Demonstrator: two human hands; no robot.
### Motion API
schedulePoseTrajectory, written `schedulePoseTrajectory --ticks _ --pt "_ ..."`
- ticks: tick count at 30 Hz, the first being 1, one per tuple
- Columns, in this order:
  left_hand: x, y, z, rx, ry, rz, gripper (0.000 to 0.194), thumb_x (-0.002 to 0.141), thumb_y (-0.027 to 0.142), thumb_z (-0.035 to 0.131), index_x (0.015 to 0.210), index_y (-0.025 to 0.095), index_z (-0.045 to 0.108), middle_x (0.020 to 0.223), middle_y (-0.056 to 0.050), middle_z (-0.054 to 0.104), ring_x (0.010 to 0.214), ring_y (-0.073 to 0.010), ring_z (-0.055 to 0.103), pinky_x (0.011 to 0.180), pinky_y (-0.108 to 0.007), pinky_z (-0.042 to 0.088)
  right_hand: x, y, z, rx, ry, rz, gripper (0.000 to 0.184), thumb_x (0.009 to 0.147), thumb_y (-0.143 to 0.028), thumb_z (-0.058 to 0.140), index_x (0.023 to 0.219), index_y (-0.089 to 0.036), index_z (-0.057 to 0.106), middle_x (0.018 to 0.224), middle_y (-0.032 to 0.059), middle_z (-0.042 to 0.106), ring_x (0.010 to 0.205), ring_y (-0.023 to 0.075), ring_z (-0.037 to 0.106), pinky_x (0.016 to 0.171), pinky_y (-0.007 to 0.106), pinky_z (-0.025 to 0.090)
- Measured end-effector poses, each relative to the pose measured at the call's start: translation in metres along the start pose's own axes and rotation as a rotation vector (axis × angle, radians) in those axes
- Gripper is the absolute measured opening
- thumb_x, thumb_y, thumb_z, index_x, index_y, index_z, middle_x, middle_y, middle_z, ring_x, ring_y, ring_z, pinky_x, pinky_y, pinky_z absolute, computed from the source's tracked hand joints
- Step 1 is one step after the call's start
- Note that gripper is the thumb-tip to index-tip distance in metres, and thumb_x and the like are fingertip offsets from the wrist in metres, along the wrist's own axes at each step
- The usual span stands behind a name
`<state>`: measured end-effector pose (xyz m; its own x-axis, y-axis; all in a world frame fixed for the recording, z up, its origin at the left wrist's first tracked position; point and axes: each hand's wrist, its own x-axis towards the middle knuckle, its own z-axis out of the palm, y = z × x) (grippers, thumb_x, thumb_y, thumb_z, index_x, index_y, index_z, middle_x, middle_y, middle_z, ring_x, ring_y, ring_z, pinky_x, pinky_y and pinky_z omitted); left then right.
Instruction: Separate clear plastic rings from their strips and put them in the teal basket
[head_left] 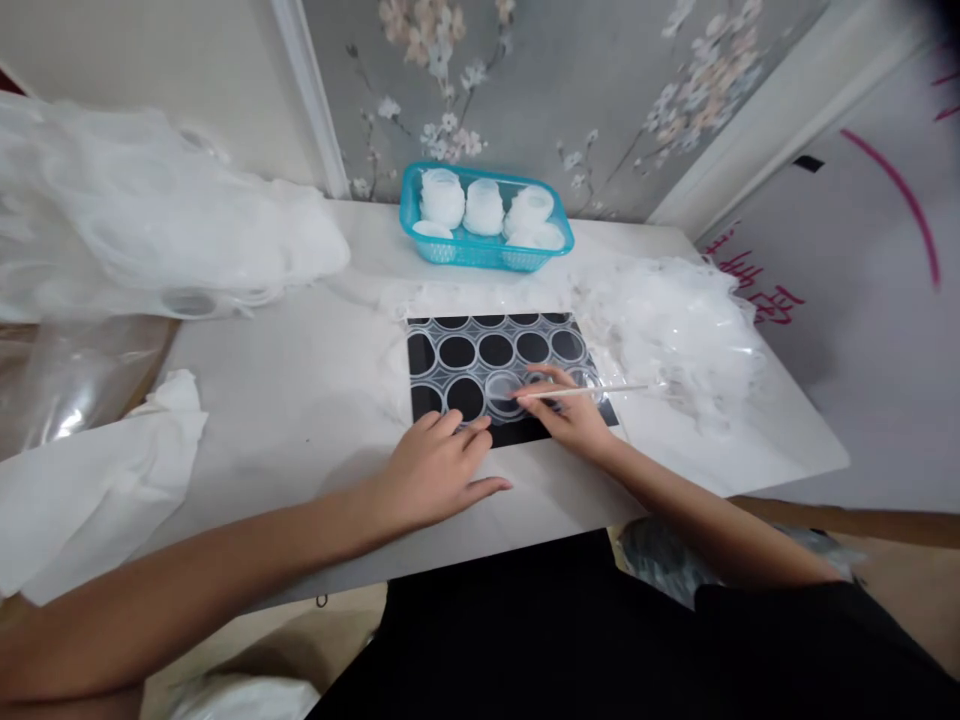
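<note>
A black mat (517, 432) lies on the table under a translucent sheet patterned with rows of pale-rimmed circles (496, 350). My left hand (435, 465) rests at the mat's near-left edge, fingers spread and holding nothing. Between thumb and fingers of my right hand (574, 415) is a thin white stick (600, 391), its far end pointing right. The near tip, by my fingertips, is too small to make out. One circle beside those fingertips looks cloudy white (501, 390), unlike the dark ones around it.
Behind the mat stands a blue plastic basket (487, 258) with several stacks of white round pieces. A heap of clear film scraps (675, 320) lies at right, a large white translucent pile (187, 220) at left. White paper (112, 480) hangs near the left edge.
</note>
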<state>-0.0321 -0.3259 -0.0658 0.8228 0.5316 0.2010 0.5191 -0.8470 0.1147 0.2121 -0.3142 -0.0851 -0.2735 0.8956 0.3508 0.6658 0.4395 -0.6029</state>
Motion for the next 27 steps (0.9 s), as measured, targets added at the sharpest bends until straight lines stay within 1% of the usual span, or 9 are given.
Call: schedulePoseTrajectory --ticks 4,11,15,18,19,22,23,24,27 --pt "0.018 0.011 0.006 0.040 -0.061 0.064 0.056 0.090 0.060 0.041 0.106 0.011 0.063 0.127 -0.009 0.060 0.098 -0.0259 0.053 0.077 -0.038 0.038 -0.016 0.004 0.010 0.102 -0.062 0.070 0.020 0.091 -0.032 0.055 0.099 -0.026 0.072 0.096 0.0025 0.073 0.119 0.0246 0.053 0.100 0.045 0.044" --pt "0.025 0.014 0.015 0.040 -0.075 0.021 0.058 0.091 0.059 0.037 0.111 0.011 0.061 0.123 -0.010 0.062 0.096 -0.0263 0.054 0.075 -0.038 0.036 -0.015 0.005 0.011 0.018 -0.063 0.055 0.018 0.090 -0.031 0.056 0.097 -0.028 0.072 0.099 0.0029 0.072 0.120 0.0260 0.053 0.101 0.048 0.041" --pt "0.023 0.017 0.019 -0.010 -0.071 -0.030 0.062 0.091 0.062 0.034 0.118 0.011 0.058 0.123 -0.011 0.062 0.093 -0.0252 0.055 0.075 -0.037 0.038 -0.021 -0.002 0.011 -0.138 -0.084 -0.081 0.018 0.090 -0.026 0.055 0.099 -0.032 0.070 0.109 0.0003 0.070 0.130 0.0268 0.042 0.111 0.053 0.026" --pt "0.022 0.018 0.021 -0.051 -0.073 -0.061 0.068 0.086 0.067 0.039 0.117 0.010 0.058 0.124 -0.011 0.061 0.093 -0.0244 0.055 0.078 -0.037 0.040 -0.002 0.000 0.003 -0.212 -0.082 -0.121 0.018 0.090 -0.024 0.055 0.100 -0.032 0.068 0.109 -0.0005 0.070 0.128 0.0290 0.044 0.113 0.056 0.018" --pt "0.022 0.018 0.021 -0.058 -0.070 -0.068 0.068 0.085 0.068 0.041 0.116 0.010 0.058 0.125 -0.011 0.061 0.094 -0.0243 0.055 0.079 -0.036 0.040 0.007 0.003 -0.002 -0.220 -0.009 -0.090 0.018 0.091 -0.025 0.053 0.099 -0.032 0.068 0.105 0.0002 0.071 0.125 0.0294 0.047 0.112 0.057 0.019" --pt "0.024 0.016 0.018 -0.040 -0.059 -0.061 0.065 0.084 0.067 0.044 0.113 0.011 0.061 0.124 -0.010 0.062 0.097 -0.0250 0.055 0.082 -0.037 0.040 0.025 0.015 -0.021 -0.229 0.372 0.096 0.024 0.095 -0.028 0.044 0.097 -0.028 0.068 0.099 0.0035 0.070 0.120 0.0298 0.050 0.109 0.058 0.026" --pt "0.026 0.016 0.016 -0.025 -0.052 -0.052 0.063 0.085 0.066 0.042 0.111 0.011 0.062 0.120 -0.010 0.064 0.097 -0.0254 0.055 0.081 -0.037 0.040 0.024 0.018 -0.026 -0.220 0.432 0.128 0.025 0.095 -0.030 0.043 0.097 -0.027 0.068 0.100 0.0044 0.070 0.119 0.0299 0.050 0.107 0.057 0.029" --pt "0.028 0.017 0.015 -0.013 -0.041 -0.036 0.062 0.087 0.065 0.040 0.108 0.012 0.063 0.116 -0.010 0.066 0.095 -0.0253 0.055 0.079 -0.037 0.039 0.019 0.020 -0.029 -0.207 0.425 0.134 0.024 0.094 -0.031 0.045 0.096 -0.026 0.069 0.101 0.0050 0.070 0.119 0.0299 0.050 0.105 0.055 0.033" --pt "0.038 0.023 0.013 0.002 0.007 0.049 0.057 0.092 0.060 0.034 0.101 0.013 0.066 0.114 -0.009 0.067 0.091 -0.0237 0.056 0.075 -0.037 0.038 -0.010 0.022 -0.029 -0.111 0.194 0.096 0.019 0.090 -0.032 0.053 0.093 -0.026 0.071 0.099 0.0040 0.071 0.119 0.0289 0.052 0.102 0.051 0.040"
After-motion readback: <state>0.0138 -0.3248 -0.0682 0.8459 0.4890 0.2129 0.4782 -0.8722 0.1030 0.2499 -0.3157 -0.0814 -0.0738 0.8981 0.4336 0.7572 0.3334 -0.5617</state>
